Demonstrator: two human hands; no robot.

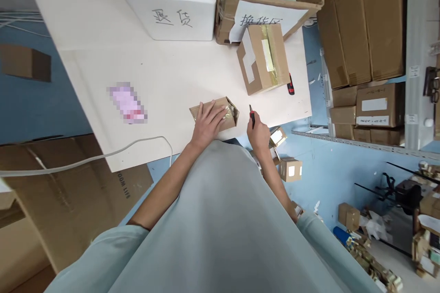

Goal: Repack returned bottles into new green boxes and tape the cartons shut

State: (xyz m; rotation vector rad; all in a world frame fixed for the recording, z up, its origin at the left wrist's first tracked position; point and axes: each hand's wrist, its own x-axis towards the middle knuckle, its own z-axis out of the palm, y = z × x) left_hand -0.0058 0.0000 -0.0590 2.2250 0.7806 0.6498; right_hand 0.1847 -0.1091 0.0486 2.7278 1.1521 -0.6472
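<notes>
A small cardboard box (228,121) lies on the white table near its front edge, its right end turned to show folded flaps and some clear tape. On top of that box my left hand (209,122) rests, fingers stretched out and slightly apart. Wrapped round a red and black utility knife (252,116) is my right hand (259,135), just right of the small box and apart from it. The knife's blade points away from me. Behind the right hand stands a larger taped cardboard box (257,62) with white labels.
A white foam bin (178,18) and an open carton (225,13) holding green boxes stand at the back of the table (85,78). Another red and black tool (291,86) lies at right. A blurred pink item (127,103) and a white cable (137,141) lie left.
</notes>
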